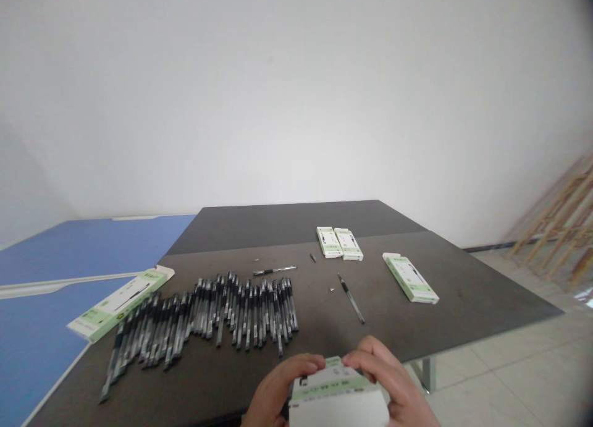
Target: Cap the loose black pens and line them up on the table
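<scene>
Close to me at the bottom of the view, a green-and-white pen box [336,387] is held between my two hands, above the table's near edge. My left hand [279,387] grips its left side, fingers bent over the top. On its right side, my right hand [391,377] is closed with the fingers at the far end. Whether the box contains anything is hidden. Ahead and to the left lie many black-capped gel pens [231,309] in a long uneven row. An uncapped pen [352,300] lies just beyond the box, with its loose cap [314,257] farther off.
Two pen boxes [340,243] lie side by side toward the back, another box [411,279] at the right. A longer box [123,303] rests at the left table edge. One pen [275,270] lies crosswise behind the row. Blue panels [102,245] adjoin the dark table [296,229].
</scene>
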A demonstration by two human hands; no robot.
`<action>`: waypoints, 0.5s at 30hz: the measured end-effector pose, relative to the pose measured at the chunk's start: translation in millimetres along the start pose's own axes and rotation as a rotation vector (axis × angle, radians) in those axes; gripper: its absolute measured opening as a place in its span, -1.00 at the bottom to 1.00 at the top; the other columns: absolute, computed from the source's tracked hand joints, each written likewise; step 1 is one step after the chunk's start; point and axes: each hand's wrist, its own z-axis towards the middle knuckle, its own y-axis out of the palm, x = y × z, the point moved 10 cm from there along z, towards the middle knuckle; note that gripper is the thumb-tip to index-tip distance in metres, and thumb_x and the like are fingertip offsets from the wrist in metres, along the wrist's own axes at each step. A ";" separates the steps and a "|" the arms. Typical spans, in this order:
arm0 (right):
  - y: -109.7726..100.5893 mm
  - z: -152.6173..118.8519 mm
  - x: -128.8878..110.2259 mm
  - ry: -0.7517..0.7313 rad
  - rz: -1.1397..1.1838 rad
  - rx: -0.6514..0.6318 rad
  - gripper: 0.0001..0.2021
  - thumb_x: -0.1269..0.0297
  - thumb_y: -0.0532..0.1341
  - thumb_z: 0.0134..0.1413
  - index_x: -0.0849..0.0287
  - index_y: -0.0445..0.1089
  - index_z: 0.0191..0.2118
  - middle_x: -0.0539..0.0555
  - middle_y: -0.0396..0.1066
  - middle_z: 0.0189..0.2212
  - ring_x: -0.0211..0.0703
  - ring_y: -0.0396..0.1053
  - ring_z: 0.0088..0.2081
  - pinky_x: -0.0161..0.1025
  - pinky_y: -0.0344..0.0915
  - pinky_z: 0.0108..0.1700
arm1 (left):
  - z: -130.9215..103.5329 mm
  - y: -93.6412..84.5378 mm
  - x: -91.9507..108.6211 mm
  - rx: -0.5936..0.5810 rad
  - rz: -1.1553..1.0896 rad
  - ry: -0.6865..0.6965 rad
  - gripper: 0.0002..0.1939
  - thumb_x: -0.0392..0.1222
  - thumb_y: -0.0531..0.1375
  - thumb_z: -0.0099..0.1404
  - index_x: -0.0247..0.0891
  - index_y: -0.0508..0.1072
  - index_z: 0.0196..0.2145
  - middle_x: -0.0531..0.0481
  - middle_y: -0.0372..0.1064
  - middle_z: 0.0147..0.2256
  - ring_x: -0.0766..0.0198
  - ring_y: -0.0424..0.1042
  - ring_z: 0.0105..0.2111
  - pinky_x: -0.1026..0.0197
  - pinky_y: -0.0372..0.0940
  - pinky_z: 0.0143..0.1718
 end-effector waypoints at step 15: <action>1.5 -0.5 -6.4 -0.057 -0.016 -0.027 -0.67 0.35 0.22 -0.04 0.07 0.29 -0.08 0.05 0.26 -0.39 -0.17 0.30 -0.37 -0.31 0.28 -0.38 | -2.5 2.0 -17.8 0.034 0.014 -0.075 -0.55 0.14 0.06 0.19 -0.21 0.39 -0.11 -0.17 0.45 -0.18 0.09 0.42 -0.15 0.09 0.35 -0.14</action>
